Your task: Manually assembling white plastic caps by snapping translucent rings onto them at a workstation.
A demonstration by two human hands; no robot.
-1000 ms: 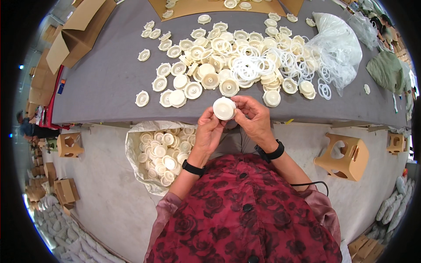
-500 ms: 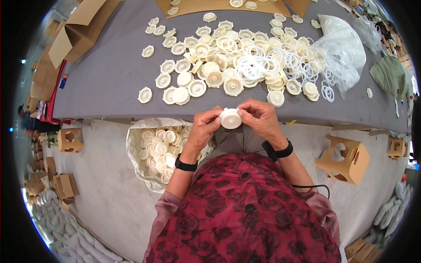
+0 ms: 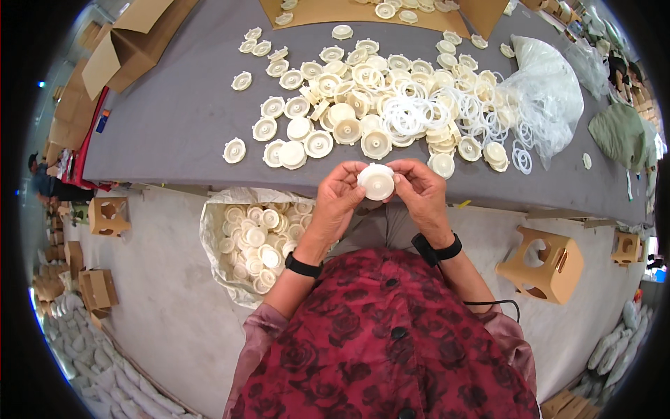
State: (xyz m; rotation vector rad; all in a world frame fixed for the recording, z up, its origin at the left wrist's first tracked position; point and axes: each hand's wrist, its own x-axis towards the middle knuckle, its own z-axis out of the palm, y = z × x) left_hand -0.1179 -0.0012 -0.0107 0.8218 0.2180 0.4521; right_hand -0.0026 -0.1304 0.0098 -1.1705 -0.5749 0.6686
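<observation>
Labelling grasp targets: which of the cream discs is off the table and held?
The round cream disc pinched between the left hand and right hand, above the grey table's near edge; all others lie loose.

Red rose-print blouse (image 3: pixel 391 342) — black wristbands (image 3: pixel 303 266).

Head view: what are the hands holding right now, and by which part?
Both hands hold one round cream plastic disc by its rim: left hand fingers on its left edge, right hand fingers on its right edge.
</observation>
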